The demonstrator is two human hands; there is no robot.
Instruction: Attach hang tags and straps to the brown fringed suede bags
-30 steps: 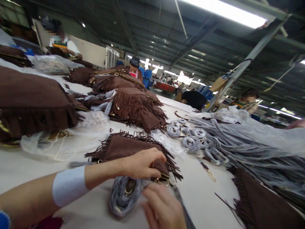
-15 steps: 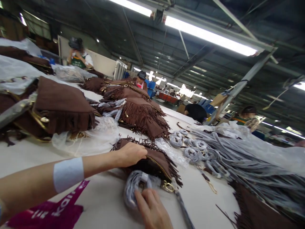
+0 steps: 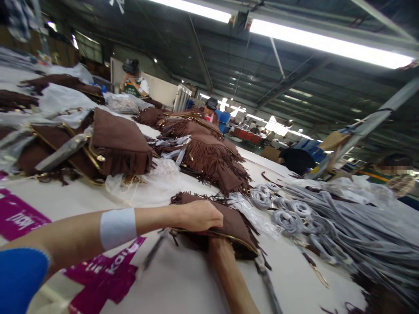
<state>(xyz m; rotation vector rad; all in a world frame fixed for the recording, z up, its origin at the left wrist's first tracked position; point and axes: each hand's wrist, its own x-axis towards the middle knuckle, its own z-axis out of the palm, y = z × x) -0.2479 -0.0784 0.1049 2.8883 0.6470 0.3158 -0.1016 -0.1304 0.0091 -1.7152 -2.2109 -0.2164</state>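
**Right hand inside the fringed bag, left hand pinning its flap**

At the near edge of the worktop (image 3: 183,283), from the head camera, a brown suede fringed bag (image 3: 234,224) lies flat, its long axis running away toward the far right, gold-trimmed mouth facing the person. The left hand (image 3: 196,215) rests on top, fingers together and curled, pressing the soft napped flap. The right hand is hidden: the forearm (image 3: 229,274) disappears into the mouth, so I cannot tell how those fingers stand. Just right lie coiled grey straps (image 3: 288,218), smooth and ropey; behind, stacked fringed bags (image 3: 212,159) and crinkled clear plastic (image 3: 153,181).
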